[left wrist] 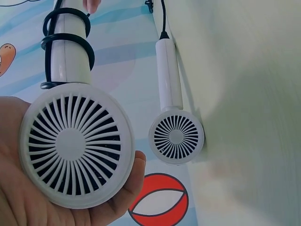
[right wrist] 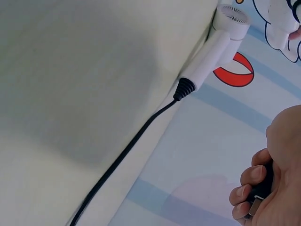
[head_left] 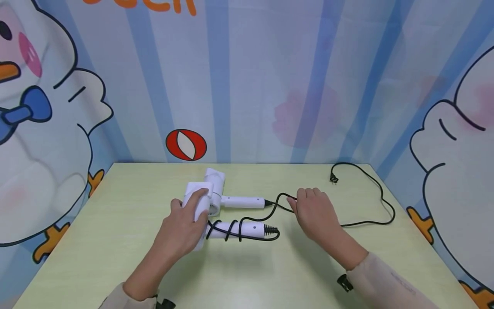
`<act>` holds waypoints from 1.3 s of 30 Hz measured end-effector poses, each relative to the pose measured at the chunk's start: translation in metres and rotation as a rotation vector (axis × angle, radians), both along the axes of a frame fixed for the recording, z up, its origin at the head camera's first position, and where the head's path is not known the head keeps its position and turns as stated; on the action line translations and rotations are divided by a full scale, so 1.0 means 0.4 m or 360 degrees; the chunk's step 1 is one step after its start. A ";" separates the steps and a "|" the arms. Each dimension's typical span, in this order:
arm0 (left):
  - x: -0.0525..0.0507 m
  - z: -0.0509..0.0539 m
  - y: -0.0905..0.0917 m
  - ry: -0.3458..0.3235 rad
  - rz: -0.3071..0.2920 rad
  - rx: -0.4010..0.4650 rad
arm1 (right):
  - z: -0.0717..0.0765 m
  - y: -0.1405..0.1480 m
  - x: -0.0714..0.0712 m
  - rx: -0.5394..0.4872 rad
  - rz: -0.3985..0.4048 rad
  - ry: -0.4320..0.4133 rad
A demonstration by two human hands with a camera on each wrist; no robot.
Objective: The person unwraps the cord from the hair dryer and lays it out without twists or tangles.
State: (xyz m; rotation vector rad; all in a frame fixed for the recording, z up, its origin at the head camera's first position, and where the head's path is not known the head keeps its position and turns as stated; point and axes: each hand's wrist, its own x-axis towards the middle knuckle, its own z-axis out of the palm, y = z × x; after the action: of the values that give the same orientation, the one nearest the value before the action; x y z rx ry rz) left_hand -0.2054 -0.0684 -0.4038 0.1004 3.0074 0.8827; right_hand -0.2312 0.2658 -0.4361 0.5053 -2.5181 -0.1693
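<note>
Two white hair dryers are in view. The near hair dryer is in my left hand, whose fingers and thumb curl round its head; the round grille faces the left wrist camera. Its black cord is wound in several loops round the handle and runs on to my right hand. That hand grips a black plug with a metal prong showing between the fingers. Just beyond the near dryer lies the far hair dryer on the table, touched by neither hand.
The far dryer's black cord passes by my right hand and loops across the right side of the pale table. Its plug lies near the back edge. A printed blue-striped curtain surrounds the table's back and sides.
</note>
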 end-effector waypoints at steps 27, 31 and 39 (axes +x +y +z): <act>-0.005 -0.014 -0.003 0.0001 0.0055 -0.0041 | 0.080 -0.038 0.025 -0.0112 0.0028 -0.0027; -0.005 -0.016 -0.005 -0.0003 0.0064 -0.0045 | 0.090 -0.041 0.034 -0.0140 0.0029 -0.0021; -0.011 -0.015 -0.013 0.0004 0.0102 -0.0046 | 0.099 -0.051 0.064 -0.0219 0.0081 -0.0010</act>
State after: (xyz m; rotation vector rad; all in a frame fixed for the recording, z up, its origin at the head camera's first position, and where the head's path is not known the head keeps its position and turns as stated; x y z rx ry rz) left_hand -0.2099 -0.0735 -0.4098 0.0047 3.0402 0.8438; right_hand -0.2057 0.2454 -0.3967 0.5136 -2.4989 0.0250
